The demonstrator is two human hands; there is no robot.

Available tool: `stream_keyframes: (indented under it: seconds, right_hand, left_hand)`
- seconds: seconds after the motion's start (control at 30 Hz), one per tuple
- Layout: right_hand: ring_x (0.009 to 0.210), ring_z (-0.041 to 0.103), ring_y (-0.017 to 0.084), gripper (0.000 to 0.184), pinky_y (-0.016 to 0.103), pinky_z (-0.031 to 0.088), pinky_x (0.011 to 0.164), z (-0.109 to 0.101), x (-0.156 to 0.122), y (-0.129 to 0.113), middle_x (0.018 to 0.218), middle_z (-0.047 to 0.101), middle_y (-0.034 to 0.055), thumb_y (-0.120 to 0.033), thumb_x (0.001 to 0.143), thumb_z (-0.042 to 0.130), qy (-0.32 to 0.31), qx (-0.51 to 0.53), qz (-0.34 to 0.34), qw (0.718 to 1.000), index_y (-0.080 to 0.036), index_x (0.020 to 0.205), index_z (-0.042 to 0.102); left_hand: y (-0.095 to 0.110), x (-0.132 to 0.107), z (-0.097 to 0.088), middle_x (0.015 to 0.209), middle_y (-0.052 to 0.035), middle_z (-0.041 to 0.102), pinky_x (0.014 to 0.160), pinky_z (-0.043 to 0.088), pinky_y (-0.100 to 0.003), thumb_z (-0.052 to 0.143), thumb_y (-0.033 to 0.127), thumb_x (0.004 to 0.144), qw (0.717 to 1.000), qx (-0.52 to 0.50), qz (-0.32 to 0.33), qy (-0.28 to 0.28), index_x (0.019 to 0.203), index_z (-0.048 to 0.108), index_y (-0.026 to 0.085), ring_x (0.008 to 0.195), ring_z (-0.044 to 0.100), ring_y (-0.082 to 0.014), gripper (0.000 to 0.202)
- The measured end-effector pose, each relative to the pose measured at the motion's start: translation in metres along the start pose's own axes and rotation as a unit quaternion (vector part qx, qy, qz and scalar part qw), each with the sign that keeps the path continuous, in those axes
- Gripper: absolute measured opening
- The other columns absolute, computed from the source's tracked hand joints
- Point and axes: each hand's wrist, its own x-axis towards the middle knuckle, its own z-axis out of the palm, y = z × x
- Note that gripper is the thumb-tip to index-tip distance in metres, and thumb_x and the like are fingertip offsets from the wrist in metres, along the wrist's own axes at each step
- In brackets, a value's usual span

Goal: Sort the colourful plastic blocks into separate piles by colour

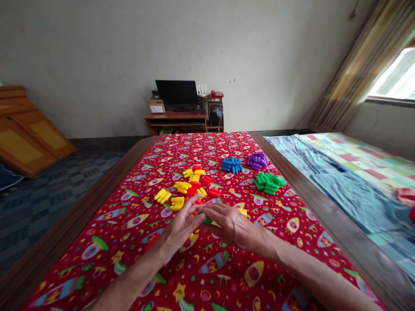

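Small yellow plastic tubes (182, 187) and red ones (214, 192) lie mixed on the red patterned cloth, just beyond my hands. My left hand (183, 222) reaches over the near edge of this mix with its fingers stretched out. From the right, my right hand (228, 220) comes in flat, fingers extended, its tips close to the left fingers. I cannot tell whether the hands touch. Some pieces lie partly hidden below them, and a yellow tube (243, 212) shows beyond the right hand. No held piece shows in either hand.
Sorted piles of blue (231, 164), purple (258, 161) and green tubes (269, 182) lie toward the right. The cloth (207, 144) covers a long wooden table (285, 177). A bed (343, 181) stands to the right; a desk with a monitor (177, 92) is by the wall.
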Motion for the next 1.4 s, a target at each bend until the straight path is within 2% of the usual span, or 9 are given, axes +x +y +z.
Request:
stream_keyframes:
  seconds: [0.2, 0.37, 0.47, 0.57, 0.73, 0.87, 1.03, 1.2, 1.4]
  right_hand:
    - [0.073, 0.062, 0.015, 0.022, 0.025, 0.046, 0.066, -0.023, -0.002, 0.02, 0.083, 0.069, 0.0079, -0.027, 0.098, 0.046, 0.042, -0.026, 0.071, 0.996, -0.016, 0.1, 0.064]
    - [0.073, 0.064, 0.019, 0.024, 0.027, 0.043, 0.067, -0.087, -0.026, 0.085, 0.085, 0.073, 0.009, -0.03, 0.091, 0.052, 0.184, -0.194, 0.284, 0.921, -0.018, 0.098, 0.071]
    - [0.069, 0.063, 0.02, 0.029, 0.027, 0.038, 0.061, -0.121, -0.063, 0.124, 0.073, 0.071, 0.0079, -0.029, 0.087, 0.05, 0.185, -0.269, 0.441, 0.836, -0.018, 0.098, 0.074]
    - [0.07, 0.063, 0.02, 0.031, 0.027, 0.034, 0.059, -0.136, -0.102, 0.149, 0.071, 0.071, 0.0084, -0.028, 0.082, 0.05, 0.158, -0.266, 0.512, 0.802, -0.017, 0.093, 0.076]
    - [0.073, 0.063, 0.02, 0.038, 0.026, 0.037, 0.062, -0.129, -0.132, 0.174, 0.071, 0.071, 0.0076, -0.038, 0.082, 0.049, 0.191, -0.218, 0.5, 0.816, -0.013, 0.091, 0.077]
    - [0.074, 0.063, 0.019, 0.038, 0.025, 0.041, 0.065, -0.122, -0.124, 0.18, 0.078, 0.073, 0.0075, -0.043, 0.082, 0.05, 0.22, -0.196, 0.475, 0.829, -0.015, 0.087, 0.076]
    - [0.056, 0.049, 0.013, 0.059, 0.024, 0.034, 0.054, -0.118, -0.115, 0.173, 0.057, 0.057, 0.0032, -0.061, 0.086, 0.04, 0.172, -0.17, 0.432, 0.869, -0.014, 0.058, 0.062]
    - [0.049, 0.028, 0.009, 0.07, 0.026, 0.023, 0.048, -0.117, -0.114, 0.169, 0.046, 0.03, -0.0013, -0.076, 0.084, 0.025, 0.193, -0.208, 0.452, 0.845, -0.02, 0.045, 0.036]
    - [0.051, 0.03, 0.01, 0.07, 0.027, 0.026, 0.052, -0.119, -0.106, 0.165, 0.046, 0.038, 0.0002, -0.07, 0.088, 0.027, 0.203, -0.229, 0.441, 0.844, -0.016, 0.051, 0.049]
  left_hand:
    - [-0.008, 0.003, -0.01, 0.132, -0.0134, 0.059, 0.089, 0.057, -0.037, 0.046, 0.045, 0.095, 0.98, 0.155, 0.12, 0.015, 0.142, 0.038, 0.023, 0.111, 0.065, -0.0256, 0.053]
    - [-0.009, 0.004, -0.017, 0.139, -0.0067, 0.055, 0.11, 0.043, -0.04, 0.045, 0.025, 0.096, 0.835, 0.456, 0.308, -0.021, 0.135, 0.051, 0.026, 0.131, 0.049, -0.0231, 0.039]
    - [-0.015, 0.003, -0.015, 0.145, -0.0012, 0.051, 0.115, 0.035, -0.041, 0.045, 0.019, 0.094, 0.753, 0.557, 0.341, -0.082, 0.131, 0.056, 0.029, 0.136, 0.042, -0.0216, 0.039]
    - [-0.024, 0.004, -0.013, 0.147, 0.0012, 0.049, 0.118, 0.029, -0.041, 0.049, 0.02, 0.092, 0.71, 0.605, 0.348, -0.095, 0.128, 0.058, 0.03, 0.138, 0.04, -0.0204, 0.039]
    - [-0.029, 0.01, -0.014, 0.143, -0.0001, 0.053, 0.117, 0.03, -0.038, 0.047, 0.019, 0.093, 0.708, 0.607, 0.35, -0.084, 0.123, 0.061, 0.027, 0.137, 0.041, -0.0194, 0.035]
    - [-0.025, 0.008, -0.013, 0.143, -0.0008, 0.053, 0.116, 0.031, -0.039, 0.045, 0.016, 0.092, 0.702, 0.615, 0.347, -0.089, 0.124, 0.062, 0.026, 0.135, 0.043, -0.0193, 0.037]
    - [-0.023, 0.005, -0.012, 0.142, -0.0011, 0.055, 0.116, 0.031, -0.039, 0.044, 0.016, 0.092, 0.708, 0.609, 0.345, -0.094, 0.12, 0.064, 0.026, 0.136, 0.042, -0.0193, 0.036]
    - [-0.023, 0.005, -0.015, 0.146, -0.0004, 0.05, 0.116, 0.031, -0.039, 0.042, 0.017, 0.093, 0.719, 0.597, 0.341, -0.101, 0.125, 0.061, 0.028, 0.136, 0.041, -0.0186, 0.038]
    - [-0.021, 0.009, -0.02, 0.138, -0.0006, 0.057, 0.116, 0.03, -0.044, 0.042, 0.016, 0.093, 0.721, 0.604, 0.329, -0.085, 0.123, 0.062, 0.028, 0.133, 0.045, -0.0208, 0.038]
